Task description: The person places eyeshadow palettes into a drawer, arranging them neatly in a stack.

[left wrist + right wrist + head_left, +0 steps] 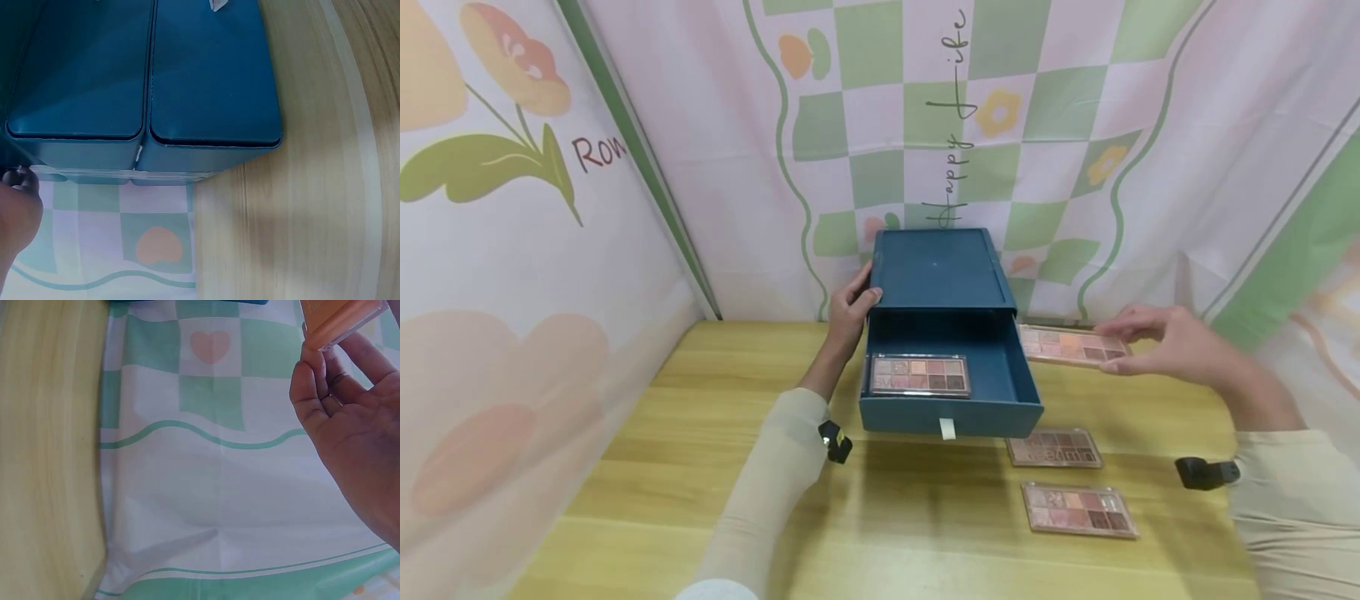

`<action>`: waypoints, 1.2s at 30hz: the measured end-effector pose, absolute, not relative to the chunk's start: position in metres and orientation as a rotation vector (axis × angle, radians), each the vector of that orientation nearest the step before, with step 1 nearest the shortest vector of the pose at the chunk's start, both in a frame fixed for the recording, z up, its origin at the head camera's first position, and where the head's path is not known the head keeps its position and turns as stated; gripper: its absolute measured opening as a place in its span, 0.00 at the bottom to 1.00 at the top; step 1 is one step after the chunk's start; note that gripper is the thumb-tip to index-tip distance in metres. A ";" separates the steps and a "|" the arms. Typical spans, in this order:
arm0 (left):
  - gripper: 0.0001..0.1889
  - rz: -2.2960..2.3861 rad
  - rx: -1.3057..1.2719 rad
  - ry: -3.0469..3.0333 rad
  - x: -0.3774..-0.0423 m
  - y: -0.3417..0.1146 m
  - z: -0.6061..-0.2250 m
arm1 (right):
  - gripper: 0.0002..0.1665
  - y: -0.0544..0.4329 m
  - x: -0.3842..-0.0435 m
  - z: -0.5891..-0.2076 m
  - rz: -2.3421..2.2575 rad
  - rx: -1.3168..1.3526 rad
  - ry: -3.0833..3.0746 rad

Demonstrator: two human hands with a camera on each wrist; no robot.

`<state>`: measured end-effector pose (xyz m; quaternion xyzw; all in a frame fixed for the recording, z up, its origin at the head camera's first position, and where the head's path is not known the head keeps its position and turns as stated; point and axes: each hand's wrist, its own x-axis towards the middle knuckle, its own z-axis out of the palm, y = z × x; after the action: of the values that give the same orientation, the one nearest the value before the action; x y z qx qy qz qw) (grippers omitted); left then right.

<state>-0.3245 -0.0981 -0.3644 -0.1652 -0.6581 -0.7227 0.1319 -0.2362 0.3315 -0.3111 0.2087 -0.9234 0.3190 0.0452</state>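
A blue drawer cabinet (pixel 936 267) has its top drawer (pixel 902 415) pulled out toward me. An eyeshadow palette (pixel 920 375) lies inside the drawer, at its front left. My left hand (pixel 847 315) grips the cabinet's left side, thumb at the front edge. To the right of the drawer, my right hand (pixel 1172 342) pinches another eyeshadow palette (pixel 1060 343) by its right end; the drawer wall hides its left tip. That palette's underside shows orange in the right wrist view, above the palm and between thumb and fingers.
Two more eyeshadow palettes, a nearer one (pixel 1078 510) and a farther one (pixel 1054 447) partly behind the drawer, lie on the wooden table (pixel 647 500). Lower drawers (pixel 212 75) are closed. A checkered curtain (pixel 880 117) hangs right behind the cabinet.
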 end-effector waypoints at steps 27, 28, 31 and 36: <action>0.33 -2.092 -0.465 -1.934 -0.325 -0.099 -0.364 | 0.30 0.329 -0.221 -0.280 0.924 0.604 -2.799; 0.33 -2.094 -0.464 -1.934 -0.325 -0.099 -0.364 | 0.30 0.326 -0.221 -0.278 0.912 0.609 -2.794; 0.33 -2.100 -0.461 -1.937 -0.324 -0.099 -0.364 | 0.30 0.317 -0.219 -0.274 0.880 0.627 -2.779; 0.33 -2.110 -0.471 -1.935 -0.324 -0.099 -0.364 | 0.28 0.297 -0.219 -0.273 0.875 0.656 -2.724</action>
<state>-0.3236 -0.0990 -0.3636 -0.1611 -0.6621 -0.7221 0.1197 -0.2191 0.2973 -0.2728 0.2223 -0.9231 0.2965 0.1028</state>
